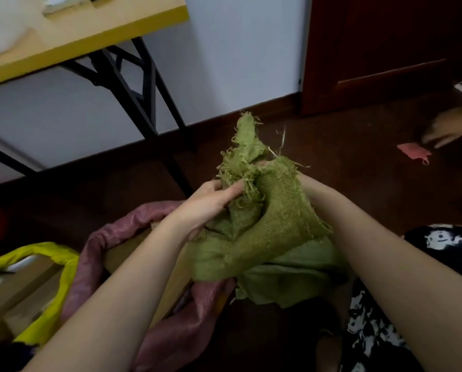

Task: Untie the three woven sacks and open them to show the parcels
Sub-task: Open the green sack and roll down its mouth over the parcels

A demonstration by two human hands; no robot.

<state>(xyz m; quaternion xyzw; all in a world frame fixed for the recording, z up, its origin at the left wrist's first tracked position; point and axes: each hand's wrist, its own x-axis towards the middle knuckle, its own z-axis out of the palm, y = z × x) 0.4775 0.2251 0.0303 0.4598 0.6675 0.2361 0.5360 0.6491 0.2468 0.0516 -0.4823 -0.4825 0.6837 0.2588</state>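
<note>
A green woven sack (267, 232) stands on the floor in the middle, its frayed mouth bunched upward. My left hand (211, 202) pinches the frayed edge on the left side of the bunch. My right hand (302, 181) is mostly hidden behind the green cloth and grips it from the right. To the left, a pink sack (95, 253) lies open around a brown cardboard parcel (128, 245). At the far left, a yellow sack (50, 296) is open too, with a cardboard parcel (12, 288) inside.
A folding table (85, 36) with black legs stands at the upper left against a white wall. A dark wooden door (385, 49) is at the upper right. Another person's hand (447, 130) reaches near a pink scrap (412, 151) on the dark floor.
</note>
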